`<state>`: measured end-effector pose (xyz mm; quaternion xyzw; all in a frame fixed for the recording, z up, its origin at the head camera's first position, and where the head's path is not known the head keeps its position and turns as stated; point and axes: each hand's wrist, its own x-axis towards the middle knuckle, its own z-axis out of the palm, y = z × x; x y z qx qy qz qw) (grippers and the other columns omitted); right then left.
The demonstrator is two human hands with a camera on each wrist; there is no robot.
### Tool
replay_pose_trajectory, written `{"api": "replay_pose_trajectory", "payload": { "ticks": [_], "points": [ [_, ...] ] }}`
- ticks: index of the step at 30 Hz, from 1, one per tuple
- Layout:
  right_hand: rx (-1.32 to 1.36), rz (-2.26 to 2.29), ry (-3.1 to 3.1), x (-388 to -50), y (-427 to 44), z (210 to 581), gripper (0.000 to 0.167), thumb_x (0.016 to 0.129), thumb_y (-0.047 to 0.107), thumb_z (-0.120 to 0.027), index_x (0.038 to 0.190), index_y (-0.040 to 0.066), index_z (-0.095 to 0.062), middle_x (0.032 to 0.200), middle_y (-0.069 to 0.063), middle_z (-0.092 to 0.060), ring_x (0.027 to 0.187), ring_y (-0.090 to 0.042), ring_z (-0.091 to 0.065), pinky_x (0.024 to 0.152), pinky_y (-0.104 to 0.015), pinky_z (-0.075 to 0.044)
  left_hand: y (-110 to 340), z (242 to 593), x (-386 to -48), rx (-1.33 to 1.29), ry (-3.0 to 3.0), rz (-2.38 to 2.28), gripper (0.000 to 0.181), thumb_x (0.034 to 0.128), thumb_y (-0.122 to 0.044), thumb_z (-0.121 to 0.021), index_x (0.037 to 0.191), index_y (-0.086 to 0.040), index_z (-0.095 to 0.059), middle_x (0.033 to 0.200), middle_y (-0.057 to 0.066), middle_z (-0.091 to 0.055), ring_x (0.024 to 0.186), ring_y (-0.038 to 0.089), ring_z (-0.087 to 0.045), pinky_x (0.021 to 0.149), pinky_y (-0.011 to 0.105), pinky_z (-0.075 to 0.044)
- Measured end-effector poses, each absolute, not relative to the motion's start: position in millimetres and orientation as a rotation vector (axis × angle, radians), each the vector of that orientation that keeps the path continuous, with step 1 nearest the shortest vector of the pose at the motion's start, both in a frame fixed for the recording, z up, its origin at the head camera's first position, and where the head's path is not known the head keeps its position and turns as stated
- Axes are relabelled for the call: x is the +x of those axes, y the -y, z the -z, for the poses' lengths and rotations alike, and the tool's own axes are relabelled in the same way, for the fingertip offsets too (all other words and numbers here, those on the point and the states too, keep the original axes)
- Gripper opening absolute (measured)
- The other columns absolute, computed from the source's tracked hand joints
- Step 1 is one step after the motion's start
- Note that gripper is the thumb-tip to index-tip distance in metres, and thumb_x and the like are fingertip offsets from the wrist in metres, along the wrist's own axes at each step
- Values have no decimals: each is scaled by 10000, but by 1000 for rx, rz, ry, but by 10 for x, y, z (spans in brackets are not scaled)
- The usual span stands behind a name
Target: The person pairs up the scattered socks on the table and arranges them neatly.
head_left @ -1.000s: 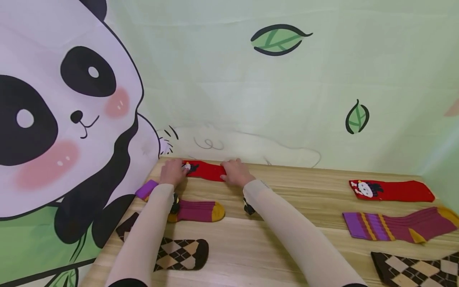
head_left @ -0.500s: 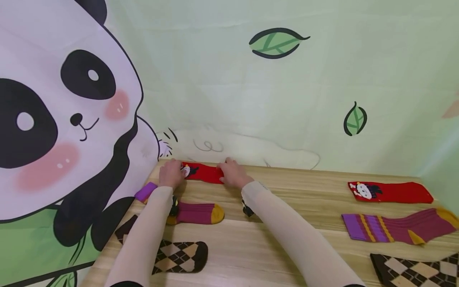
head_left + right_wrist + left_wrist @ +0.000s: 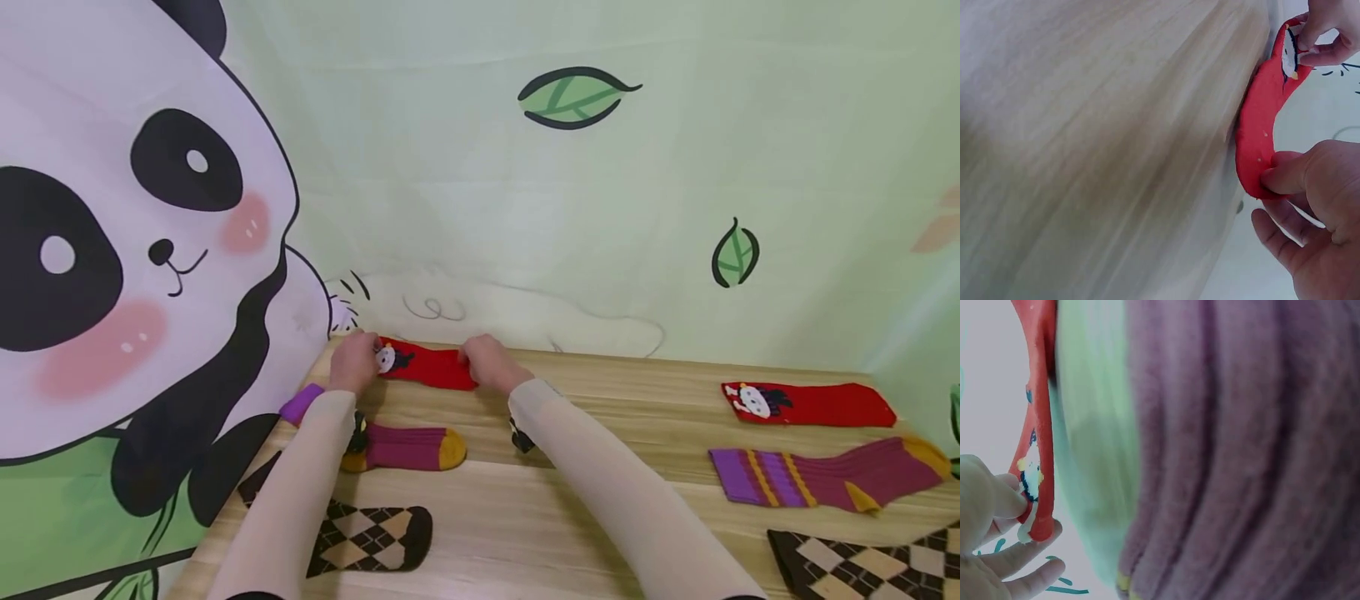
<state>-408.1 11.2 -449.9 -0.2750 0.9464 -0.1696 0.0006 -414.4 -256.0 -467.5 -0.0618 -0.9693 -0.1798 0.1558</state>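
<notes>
A red sock (image 3: pixel 431 368) with a white-and-black cartoon figure is held between both hands at the back left of the table. Its figured end is pinched by the left hand (image 3: pixel 354 362), thumb against fingers, as the left wrist view shows on the sock (image 3: pixel 1040 444). At the plain end, the right hand (image 3: pixel 1325 200) pinches the fabric between thumb and fingers. In the right wrist view the sock bows in a curve between the hands. A maroon sock with a mustard toe (image 3: pixel 408 447) lies in front of the left hand, partly covered by the left forearm.
A brown argyle sock (image 3: pixel 375 537) lies nearer, partly behind the left sleeve. On the right lie a second red sock (image 3: pixel 832 405), a purple-and-maroon striped sock (image 3: pixel 817 479) and another argyle sock (image 3: pixel 877 568). A printed panda backdrop (image 3: pixel 592 250) borders the table's back and left.
The red sock's plain end has shifted slightly toward the front and right, with more of it showing below the right hand. Both hands keep to its ends. The head view has tilted a little.
</notes>
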Motion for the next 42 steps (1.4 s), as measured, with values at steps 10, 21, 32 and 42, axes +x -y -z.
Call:
{"api": "replay_pose_trajectory", "payload": {
  "ticks": [10,21,32,42],
  "points": [
    [-900,536,-3012,-4038,-153,4396,353,965,-80,-533,1236,28,-732,1230,-89,-719,1129,-225,-665,982,-321,-538,2640,4636,-4072,-288,2690,596,246,824,128,-551,961,84,-750,971,255,-577,909,417,-577,832,524,-513],
    [-1045,565,-3021,-3910,-253,4246,348,986,-7,-615,1324,45,-680,1316,-78,-679,1194,-232,-635,1023,-317,-516,2711,4551,-3995,-330,2631,588,270,789,133,-532,901,88,-774,921,245,-742,940,462,-670,888,549,-514],
    [-1125,542,-3048,-3818,-362,4104,346,994,32,-624,1337,46,-670,1349,-82,-659,1208,-239,-632,1023,-324,-518,2646,4401,-3863,-196,2623,738,291,906,74,-489,972,69,-773,1024,241,-744,1032,453,-666,965,545,-500],
    [-1160,503,-3050,-3733,-470,3989,376,987,60,-661,1362,40,-646,1371,-97,-636,1225,-252,-622,1032,-343,-514,2598,4280,-3785,-220,2606,746,270,906,66,-523,996,65,-777,1018,238,-746,962,420,-671,853,516,-523]
  ]
}}
